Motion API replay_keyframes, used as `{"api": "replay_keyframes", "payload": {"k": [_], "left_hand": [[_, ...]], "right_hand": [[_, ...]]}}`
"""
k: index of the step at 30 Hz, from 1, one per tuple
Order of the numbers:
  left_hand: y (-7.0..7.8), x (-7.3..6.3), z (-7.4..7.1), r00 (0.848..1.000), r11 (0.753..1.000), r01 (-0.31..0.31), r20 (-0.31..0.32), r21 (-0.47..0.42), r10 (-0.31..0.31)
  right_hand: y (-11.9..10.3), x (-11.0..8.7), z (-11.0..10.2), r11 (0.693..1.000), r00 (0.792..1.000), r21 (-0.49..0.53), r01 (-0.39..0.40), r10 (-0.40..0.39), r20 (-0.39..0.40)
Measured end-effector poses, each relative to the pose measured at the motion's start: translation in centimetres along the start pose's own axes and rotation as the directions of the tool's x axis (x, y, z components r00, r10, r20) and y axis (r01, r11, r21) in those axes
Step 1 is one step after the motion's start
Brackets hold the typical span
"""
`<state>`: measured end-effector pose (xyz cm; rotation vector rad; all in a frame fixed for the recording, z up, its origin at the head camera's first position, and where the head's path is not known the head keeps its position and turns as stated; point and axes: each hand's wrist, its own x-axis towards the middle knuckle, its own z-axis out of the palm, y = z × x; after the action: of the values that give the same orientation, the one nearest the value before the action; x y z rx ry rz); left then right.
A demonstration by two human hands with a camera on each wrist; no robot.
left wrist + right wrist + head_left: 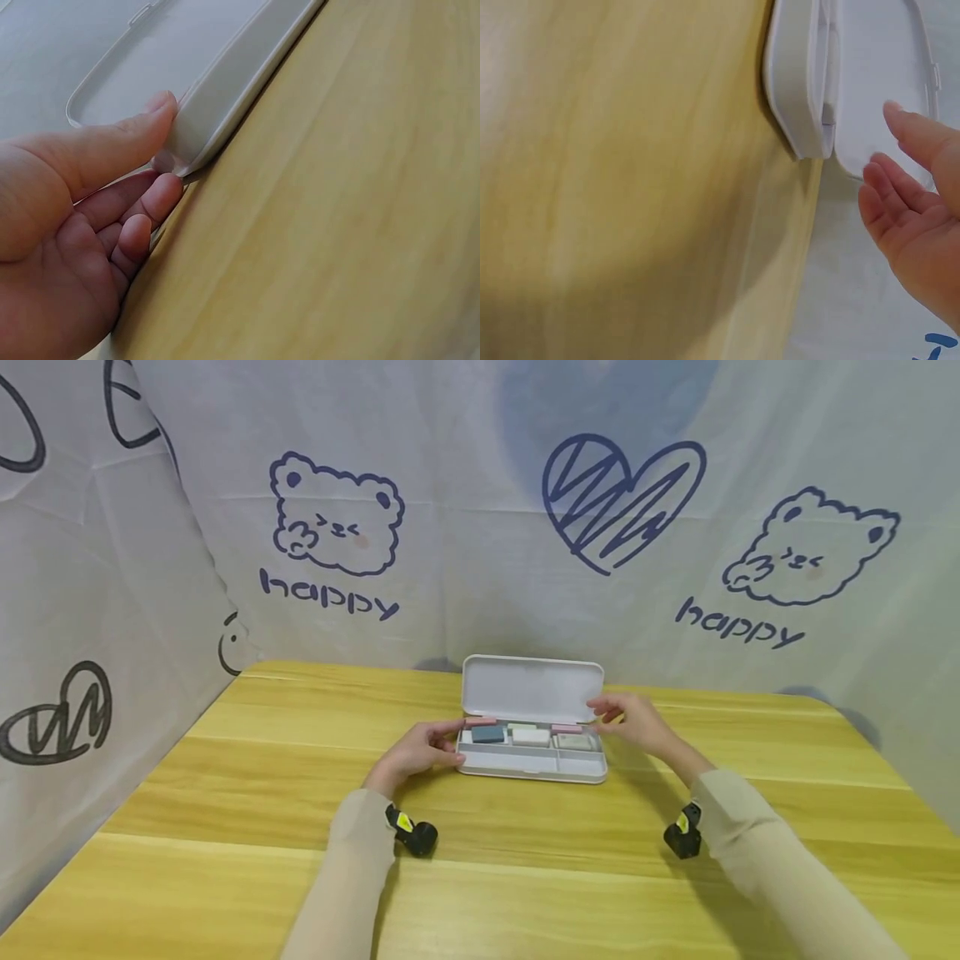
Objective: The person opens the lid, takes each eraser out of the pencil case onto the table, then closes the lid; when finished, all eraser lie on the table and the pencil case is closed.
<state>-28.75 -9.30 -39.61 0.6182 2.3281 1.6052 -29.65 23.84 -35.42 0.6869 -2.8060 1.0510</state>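
A white pencil case point(510, 762) lies on the table with its lid point(532, 689) raised at the back. Its rear compartment holds several small blocks that look like erasers, among them a blue-grey eraser point(488, 735), a white eraser point(531, 738) and a greyish eraser point(574, 742). My left hand point(415, 753) grips the case's left end, thumb at the rim and fingers curled against the side, as the left wrist view shows. Beside the lid's lower right corner is my right hand point(636, 724), fingers loosely bent and holding nothing; the right wrist view shows thumb and fingers apart near the lid.
The wooden table point(540, 877) stretches in front of the case and to both sides. A white cloth point(480, 585) with printed bears and a heart hangs right behind the table's back edge. Small black wrist cameras sit on both sleeves.
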Motion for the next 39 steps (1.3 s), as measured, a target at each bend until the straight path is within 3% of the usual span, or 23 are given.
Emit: {"api": "replay_keyframes", "payload": {"k": [10,29,39], "left_hand": [[-0.3,0.1,0.0,1.0,1.0,0.009,-0.017,0.004,-0.009],[-0.3,0.0,0.0,0.999,1.0,0.017,-0.027,0.012,-0.017],[-0.3,0.0,0.0,1.0,1.0,0.013,-0.026,0.011,-0.013]], "right_hand": [[0.8,-0.2,0.5,1.0,0.991,0.005,-0.014,0.013,0.134],[0.6,-0.1,1.1,0.997,0.989,-0.068,0.022,-0.011,0.15],[0.4,0.0,1.2,0.995,0.986,-0.102,-0.012,0.028,0.162]]}}
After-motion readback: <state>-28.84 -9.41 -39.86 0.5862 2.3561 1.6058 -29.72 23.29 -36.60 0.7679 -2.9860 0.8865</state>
